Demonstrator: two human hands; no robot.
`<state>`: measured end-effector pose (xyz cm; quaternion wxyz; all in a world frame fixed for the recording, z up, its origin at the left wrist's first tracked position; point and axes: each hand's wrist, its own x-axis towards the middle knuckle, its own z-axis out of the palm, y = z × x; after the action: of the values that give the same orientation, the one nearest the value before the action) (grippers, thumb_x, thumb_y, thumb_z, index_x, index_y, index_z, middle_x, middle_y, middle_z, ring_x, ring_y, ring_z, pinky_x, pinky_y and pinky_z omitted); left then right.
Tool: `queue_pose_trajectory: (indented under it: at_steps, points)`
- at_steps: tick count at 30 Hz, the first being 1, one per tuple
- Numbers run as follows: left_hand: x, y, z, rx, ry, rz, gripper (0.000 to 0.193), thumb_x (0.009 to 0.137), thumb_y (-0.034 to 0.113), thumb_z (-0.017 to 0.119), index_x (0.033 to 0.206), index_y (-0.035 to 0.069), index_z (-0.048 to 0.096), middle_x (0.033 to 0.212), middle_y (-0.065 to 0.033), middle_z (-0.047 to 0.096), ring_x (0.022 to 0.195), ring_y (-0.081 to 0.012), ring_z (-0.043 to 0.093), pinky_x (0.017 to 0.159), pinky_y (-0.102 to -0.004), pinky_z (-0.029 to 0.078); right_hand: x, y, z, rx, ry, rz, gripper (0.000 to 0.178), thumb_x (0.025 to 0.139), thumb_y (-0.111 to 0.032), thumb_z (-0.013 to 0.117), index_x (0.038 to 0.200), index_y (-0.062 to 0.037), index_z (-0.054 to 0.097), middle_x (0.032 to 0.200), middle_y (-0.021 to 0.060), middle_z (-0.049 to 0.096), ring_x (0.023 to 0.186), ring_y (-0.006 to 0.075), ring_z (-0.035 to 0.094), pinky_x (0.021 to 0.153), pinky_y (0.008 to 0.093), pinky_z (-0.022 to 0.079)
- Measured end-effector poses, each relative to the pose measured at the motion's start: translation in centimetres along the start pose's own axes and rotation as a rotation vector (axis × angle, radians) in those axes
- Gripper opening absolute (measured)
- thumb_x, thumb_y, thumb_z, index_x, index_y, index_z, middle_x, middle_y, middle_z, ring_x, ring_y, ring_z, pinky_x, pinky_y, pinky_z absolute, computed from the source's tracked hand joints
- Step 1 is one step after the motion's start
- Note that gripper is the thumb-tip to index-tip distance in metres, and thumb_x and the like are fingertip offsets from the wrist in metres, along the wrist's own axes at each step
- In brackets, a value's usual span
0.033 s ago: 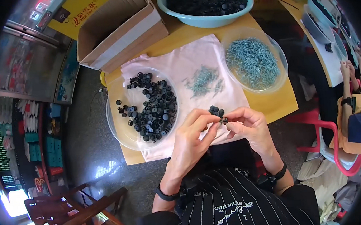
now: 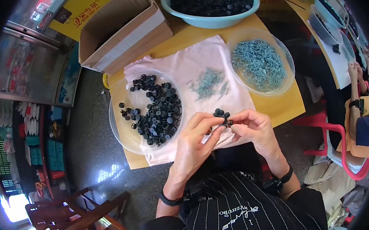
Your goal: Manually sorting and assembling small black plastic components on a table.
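Observation:
Near the front edge of the pink cloth [image 2: 174, 64], my left hand [image 2: 197, 139] and my right hand [image 2: 256, 133] meet fingertip to fingertip. Both are closed in a pinch around a small dark part [image 2: 226, 123], mostly covered by the fingers. Just beyond the fingertips sits a little cluster of round black plastic caps [image 2: 221, 112]. To the left, a clear round tray [image 2: 116, 132] holds many black caps [image 2: 162, 110]. A loose pile of thin grey-green screw-like pins [image 2: 208, 83] lies on the cloth, and more pins [image 2: 258, 63] fill a clear round tub [image 2: 290, 67] at right.
At the back left stands an open cardboard box [image 2: 132, 44]. Beside it, a light blue basin [image 2: 212, 22] is heaped with black parts. A red plastic chair [image 2: 344, 142] is to the right, near another table where a person's hands [image 2: 354, 71] show. Wooden furniture [image 2: 93, 215] stands lower left.
My fingertips have shifted very slightly around the small dark part. Everything else looks the same.

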<state>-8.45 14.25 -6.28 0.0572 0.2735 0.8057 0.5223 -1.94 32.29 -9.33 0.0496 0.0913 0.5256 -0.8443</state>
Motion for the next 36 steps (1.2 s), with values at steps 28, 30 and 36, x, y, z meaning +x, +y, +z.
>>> queue_pose_trajectory:
  at_steps: [28, 30, 36]
  points:
    - [2.7, -6.0, -7.4, 0.05, 0.322, -0.163, 0.016, 0.082, -0.007, 0.065, 0.097, -0.002, 0.059, 0.1, -0.0087, 0.065, 0.087, -0.0138, 0.065, 0.074, -0.0247, 0.051, -0.1, 0.6, -0.9, 0.043, 0.036, -0.059, 0.02, 0.084, 0.003, 0.061, 0.103, 0.0025, 0.059, 0.099, 0.0055, 0.057, 0.091, 0.0108, 0.057, 0.072, 0.0268, 0.057]
    - [2.2, -3.8, -4.8, -0.287, 0.244, -0.135, 0.018, 0.083, -0.013, 0.06, 0.097, -0.002, 0.059, 0.102, -0.008, 0.064, 0.09, -0.0135, 0.064, 0.077, -0.0224, 0.05, -0.5, 0.8, -0.9, -0.003, 0.044, -0.129, 0.02, 0.083, 0.002, 0.062, 0.103, 0.0005, 0.06, 0.103, 0.0067, 0.059, 0.093, 0.0104, 0.057, 0.076, 0.0237, 0.052]
    - [2.1, -1.7, 0.7, -0.093, -0.031, -0.126, 0.023, 0.079, -0.004, 0.068, 0.101, -0.003, 0.064, 0.089, -0.0084, 0.064, 0.074, -0.0128, 0.064, 0.068, -0.0241, 0.05, -1.2, 0.4, -0.2, -0.176, 0.026, -0.285, 0.021, 0.083, 0.002, 0.062, 0.103, -0.0008, 0.06, 0.119, 0.0135, 0.061, 0.099, 0.0118, 0.059, 0.081, 0.0255, 0.052]
